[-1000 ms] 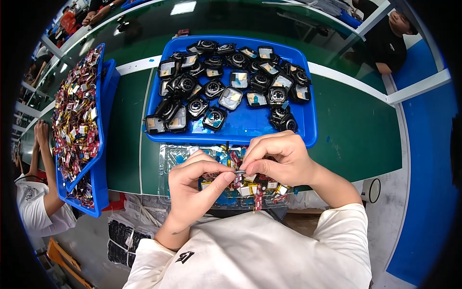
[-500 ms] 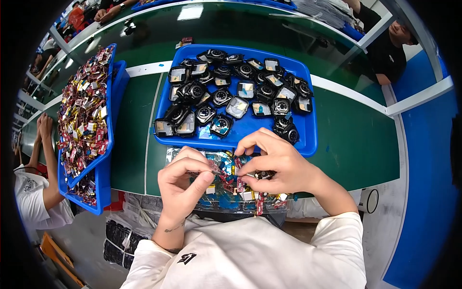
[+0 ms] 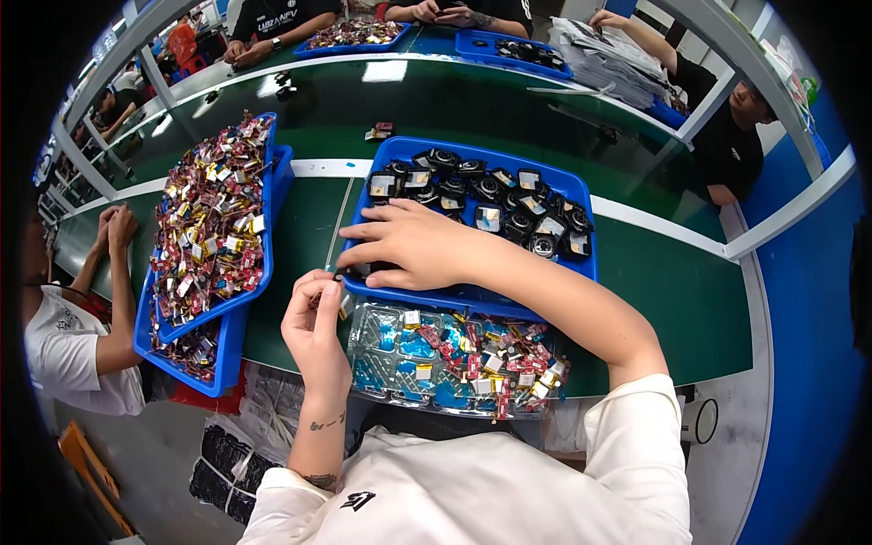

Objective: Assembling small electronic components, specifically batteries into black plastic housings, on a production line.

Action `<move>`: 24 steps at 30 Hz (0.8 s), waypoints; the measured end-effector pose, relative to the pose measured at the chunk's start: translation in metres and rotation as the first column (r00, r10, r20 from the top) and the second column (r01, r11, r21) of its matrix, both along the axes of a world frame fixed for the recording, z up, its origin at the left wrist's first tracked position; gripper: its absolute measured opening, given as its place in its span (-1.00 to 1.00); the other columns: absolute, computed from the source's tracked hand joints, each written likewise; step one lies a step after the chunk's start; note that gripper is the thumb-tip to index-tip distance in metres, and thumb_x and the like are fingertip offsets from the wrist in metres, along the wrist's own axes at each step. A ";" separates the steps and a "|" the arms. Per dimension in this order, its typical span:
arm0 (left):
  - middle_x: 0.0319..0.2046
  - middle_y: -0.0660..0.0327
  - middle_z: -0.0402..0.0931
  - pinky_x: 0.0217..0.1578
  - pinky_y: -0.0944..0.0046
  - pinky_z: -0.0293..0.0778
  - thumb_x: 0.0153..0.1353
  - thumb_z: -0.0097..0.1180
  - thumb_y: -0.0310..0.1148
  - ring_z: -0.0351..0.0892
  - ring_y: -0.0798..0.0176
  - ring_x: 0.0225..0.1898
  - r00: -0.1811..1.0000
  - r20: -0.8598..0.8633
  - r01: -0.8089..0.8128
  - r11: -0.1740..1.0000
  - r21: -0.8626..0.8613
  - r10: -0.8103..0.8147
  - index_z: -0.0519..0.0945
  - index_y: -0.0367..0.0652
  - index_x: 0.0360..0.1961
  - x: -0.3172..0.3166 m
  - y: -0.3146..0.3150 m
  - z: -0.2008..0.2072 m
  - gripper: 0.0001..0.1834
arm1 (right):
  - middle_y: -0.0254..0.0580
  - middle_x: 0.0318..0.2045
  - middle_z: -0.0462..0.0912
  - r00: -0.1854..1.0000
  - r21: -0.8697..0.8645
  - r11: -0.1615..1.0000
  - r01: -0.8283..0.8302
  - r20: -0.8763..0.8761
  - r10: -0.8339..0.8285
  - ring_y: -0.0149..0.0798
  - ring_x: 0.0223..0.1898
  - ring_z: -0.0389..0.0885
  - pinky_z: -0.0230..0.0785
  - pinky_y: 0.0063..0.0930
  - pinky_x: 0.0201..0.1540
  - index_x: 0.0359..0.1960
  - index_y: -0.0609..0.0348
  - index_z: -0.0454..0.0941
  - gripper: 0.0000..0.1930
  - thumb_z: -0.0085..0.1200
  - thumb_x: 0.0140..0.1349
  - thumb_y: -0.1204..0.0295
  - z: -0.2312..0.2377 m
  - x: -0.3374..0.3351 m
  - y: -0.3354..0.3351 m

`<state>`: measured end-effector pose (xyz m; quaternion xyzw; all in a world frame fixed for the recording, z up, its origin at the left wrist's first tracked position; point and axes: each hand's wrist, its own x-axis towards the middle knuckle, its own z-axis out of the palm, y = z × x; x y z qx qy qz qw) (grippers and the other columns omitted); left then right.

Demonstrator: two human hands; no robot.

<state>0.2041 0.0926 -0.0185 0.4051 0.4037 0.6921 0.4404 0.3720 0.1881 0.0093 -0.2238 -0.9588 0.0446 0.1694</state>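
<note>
My right hand (image 3: 409, 243) spreads its fingers over the left part of a blue tray (image 3: 592, 272) of black watch cases (image 3: 489, 218). Whatever lies under the palm is hidden. Beside the tray's lower left corner, my left hand (image 3: 315, 322) is pinched closed at thumb and forefinger. A tiny dark tip shows at its fingertips, too small to name, and something pale and yellowish peeks out behind the thumb. In front of me lies a clear plastic tray (image 3: 368, 395) with blue patches. Small red circuit boards with silver-and-yellow batteries (image 3: 495, 363) are heaped on its right half.
To the left, a blue tray (image 3: 270, 245) heaped with boards and batteries rests tilted on another blue tray (image 3: 222, 363). A white frame rail (image 3: 658, 218) crosses the green table (image 3: 672, 309). Co-workers sit at the left and along the far side, near more trays.
My right hand has left the small parts and moved up and left over the watch-case tray. My left hand has shifted slightly left, still pinched. The view has tilted up.
</note>
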 end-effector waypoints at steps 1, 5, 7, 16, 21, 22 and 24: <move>-0.18 0.23 0.41 -0.19 0.48 0.28 0.20 0.07 -0.53 0.36 0.48 -0.24 0.999 -0.037 0.007 1.000 0.007 -0.006 0.53 -0.30 -0.38 -0.005 -0.001 -0.001 -0.95 | -0.19 0.09 0.45 1.000 -0.065 0.998 -0.001 0.013 0.002 -0.05 0.16 0.35 0.08 -0.05 0.23 0.03 -0.11 0.47 -0.64 0.08 0.18 0.22 0.008 0.004 -0.003; -0.18 0.23 0.41 -0.19 0.46 0.29 0.18 0.09 -0.53 0.38 0.48 -0.25 0.997 -0.064 0.050 0.999 -0.002 -0.050 0.54 -0.29 -0.39 -0.011 0.001 -0.015 -0.95 | -0.25 -0.15 0.54 0.999 -0.065 0.997 0.048 0.012 -0.048 -0.18 -0.05 0.47 0.15 -0.19 0.15 -0.08 0.02 0.51 -0.70 0.10 0.16 0.28 0.016 0.033 -0.026; -0.14 0.23 0.44 -0.26 0.50 0.30 0.22 0.06 -0.49 0.39 0.50 -0.27 0.988 -0.110 0.103 0.994 -0.021 -0.104 0.54 -0.26 -0.39 -0.011 0.002 -0.021 -0.93 | -0.25 -0.19 0.55 0.991 -0.050 0.989 0.136 0.021 -0.135 -0.18 -0.10 0.47 0.18 -0.24 0.12 -0.12 0.05 0.53 -0.74 0.09 0.17 0.29 0.020 0.052 -0.038; -0.17 0.22 0.44 -0.19 0.46 0.29 0.18 0.08 -0.51 0.39 0.48 -0.27 0.987 -0.121 0.107 0.994 -0.018 -0.108 0.55 -0.28 -0.43 -0.014 0.004 -0.020 -0.93 | -0.20 -0.20 0.57 0.899 -0.141 0.911 0.387 -0.161 -0.407 -0.15 -0.10 0.50 0.37 -0.26 -0.07 -0.34 0.11 0.62 -0.75 0.10 0.15 0.20 0.039 0.066 -0.025; -0.19 0.23 0.43 -0.34 0.51 0.32 0.10 0.15 -0.60 0.37 0.54 -0.38 0.965 -0.231 0.156 0.982 0.104 -0.129 0.56 -0.34 -0.43 -0.003 0.011 0.003 -0.98 | -0.10 -0.16 0.58 0.870 -0.022 0.893 0.450 -0.217 -0.444 -0.01 -0.07 0.49 0.34 -0.24 0.00 -0.13 0.18 0.58 -0.67 0.05 0.17 0.23 0.002 0.047 0.063; -0.19 0.23 0.43 -0.34 0.51 0.32 0.10 0.15 -0.60 0.37 0.54 -0.38 0.964 -0.239 0.149 0.983 0.108 -0.119 0.56 -0.34 -0.43 -0.003 0.013 0.008 -0.98 | -0.09 -0.14 0.58 0.899 0.010 0.919 0.395 -0.209 -0.385 -0.01 -0.06 0.48 0.33 -0.26 0.01 -0.13 0.21 0.57 -0.67 0.06 0.17 0.25 0.003 0.038 0.067; -0.18 0.20 0.42 -0.24 0.47 0.33 0.13 0.12 -0.57 0.40 0.48 -0.27 0.927 -0.341 0.218 0.964 0.156 -0.154 0.55 -0.33 -0.44 -0.002 0.019 0.021 -0.96 | -0.11 -0.16 0.58 0.898 -0.037 0.898 0.439 0.011 -0.439 -0.02 -0.09 0.48 0.34 -0.23 0.00 -0.15 0.20 0.58 -0.68 0.09 0.14 0.26 0.006 0.036 0.065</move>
